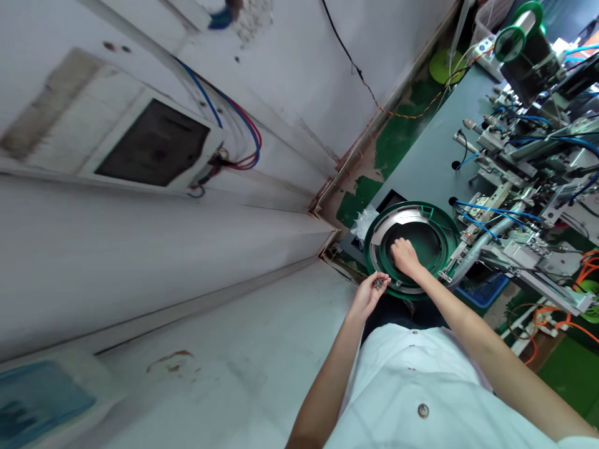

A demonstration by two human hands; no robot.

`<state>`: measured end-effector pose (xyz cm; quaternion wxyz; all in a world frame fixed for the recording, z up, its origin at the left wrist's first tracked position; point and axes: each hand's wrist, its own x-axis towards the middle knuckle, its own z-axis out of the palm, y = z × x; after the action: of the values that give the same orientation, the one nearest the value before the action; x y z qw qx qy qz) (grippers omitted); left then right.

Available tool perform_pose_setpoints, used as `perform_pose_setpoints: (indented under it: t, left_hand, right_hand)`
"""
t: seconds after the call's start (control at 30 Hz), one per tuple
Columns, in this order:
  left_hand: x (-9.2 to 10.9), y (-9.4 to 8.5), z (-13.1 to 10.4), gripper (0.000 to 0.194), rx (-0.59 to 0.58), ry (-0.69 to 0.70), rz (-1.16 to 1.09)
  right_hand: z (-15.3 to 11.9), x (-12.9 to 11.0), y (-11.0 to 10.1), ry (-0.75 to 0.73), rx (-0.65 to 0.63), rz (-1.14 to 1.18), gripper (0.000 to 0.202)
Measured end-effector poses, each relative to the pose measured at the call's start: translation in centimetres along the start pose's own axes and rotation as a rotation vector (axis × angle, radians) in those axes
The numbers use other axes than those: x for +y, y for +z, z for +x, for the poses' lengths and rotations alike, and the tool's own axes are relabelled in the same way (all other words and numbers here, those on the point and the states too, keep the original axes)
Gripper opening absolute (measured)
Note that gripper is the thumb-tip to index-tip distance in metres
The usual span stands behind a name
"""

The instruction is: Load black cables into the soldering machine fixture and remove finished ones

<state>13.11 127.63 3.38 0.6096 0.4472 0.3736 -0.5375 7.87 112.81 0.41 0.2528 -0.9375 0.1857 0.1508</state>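
Note:
A round green vibratory feeder bowl (369,240) with a metal spiral track and a dark inside stands in front of my body. My right hand (405,257) reaches into the bowl with its fingers bent down toward the dark floor; what the fingertips hold, if anything, is hidden. At the bowl's near left rim, my left hand (369,294) is cupped palm up around several small metal parts (378,284), too small to name more exactly.
Right of the bowl, an assembly machine (515,187) with blue air hoses stands on a grey table (421,162). A crumpled plastic bag (364,223) lies left of the bowl. A white wall (187,249) with an electrical box (154,143) rises close on the left.

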Motion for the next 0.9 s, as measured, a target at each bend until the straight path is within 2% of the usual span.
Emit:
perform_pose_setpoints:
  t: [0.1, 0.2, 0.37, 0.53, 0.73, 0.9]
  left_hand:
    - [-0.3, 0.5, 0.0, 0.025, -0.017, -0.012, -0.005]
    - [-0.9, 1.0, 0.2, 0.024, -0.041, -0.031, -0.024]
    - [-1.2, 0.9, -0.1, 0.027, -0.022, -0.030, -0.025]
    - [-0.5, 0.0, -1.2, 0.027, 0.033, -0.012, 0.030]
    - [-0.2, 0.3, -1.4, 0.025, 0.073, 0.021, 0.081]
    - [-0.8, 1.5, -1.0, 0.024, 0.067, 0.028, 0.100]
  right_hand:
    - [-2.1, -0.1, -1.4, -0.033, 0.044, 0.051, 0.019]
    - [-3.5, 0.3, -1.8, -0.104, 0.030, 0.081, 0.015]
    - [-1.6, 1.2, 0.0, -0.084, -0.005, 0.010, 0.024]
    - [0.2, 1.2, 2.0, -0.191, -0.034, -0.030, 0.027]
    - [-1.1, 1.7, 2.5, -0.196, 0.007, -0.004, 0.023]
    - [-2.8, 1.7, 1.0, -0.086, 0.109, 0.092, 0.022]
